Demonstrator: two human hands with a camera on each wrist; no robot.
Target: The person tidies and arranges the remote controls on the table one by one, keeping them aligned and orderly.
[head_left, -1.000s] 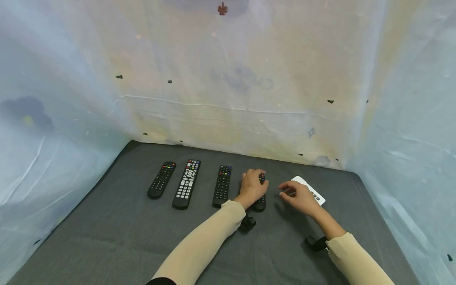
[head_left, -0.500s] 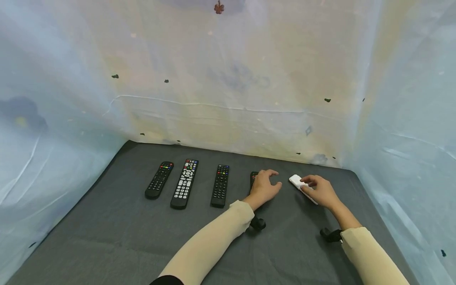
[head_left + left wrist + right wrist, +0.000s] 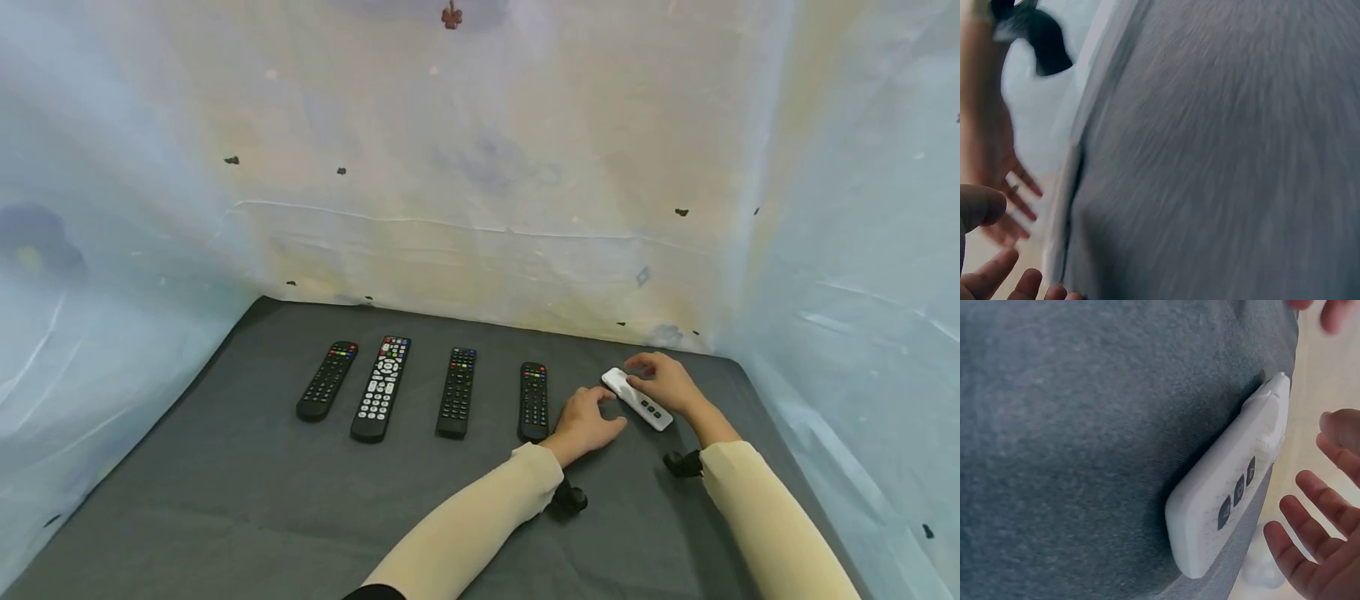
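A white remote control (image 3: 645, 407) lies slanted on the dark grey cloth, small dark buttons facing up. My right hand (image 3: 666, 385) hovers at its far right side, fingers loosely bent and spread. In the right wrist view those fingers (image 3: 1310, 503) stand apart from the white casing, with a gap between. On the near left side of this remote is my left hand (image 3: 587, 423), its thumb and fingers parted with nothing held. The left wrist view shows its fingertips (image 3: 991, 275) at the lower left corner. Just left of it lies a black remote control (image 3: 534, 404).
Further left on the tabletop (image 3: 300, 517) are a black remote with dark keys (image 3: 456, 396), a longer one with white keys (image 3: 380, 390), and a slanted one (image 3: 327, 383). Pale patterned curtains (image 3: 480, 208) enclose the table at the back and sides.
My left hand has left the nearest black remote and moved right, beside the white one. My right hand covered part of the white remote and has drawn to its far side, uncovering the buttons.
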